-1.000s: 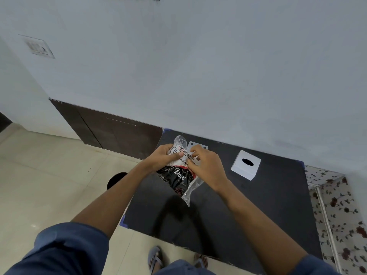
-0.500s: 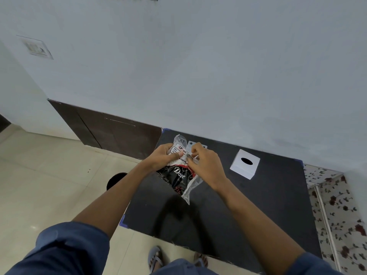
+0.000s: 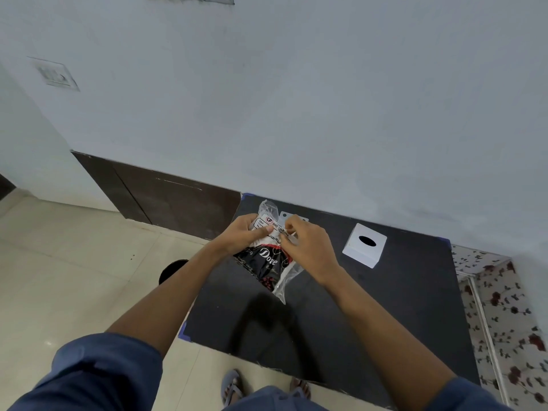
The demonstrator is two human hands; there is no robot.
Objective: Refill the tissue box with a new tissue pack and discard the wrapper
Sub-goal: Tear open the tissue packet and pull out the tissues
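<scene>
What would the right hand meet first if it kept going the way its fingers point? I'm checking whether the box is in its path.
The right hand points up-left, so it meets the clear plastic tissue pack it already pinches, then probably the left hand. The white square tissue box lies off to its right, outside that line.

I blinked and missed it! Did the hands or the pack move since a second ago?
Hardly. Both hands, left and right, keep pinching the pack at its top above the table; only the fingers shifted slightly. The box has not moved.
</scene>
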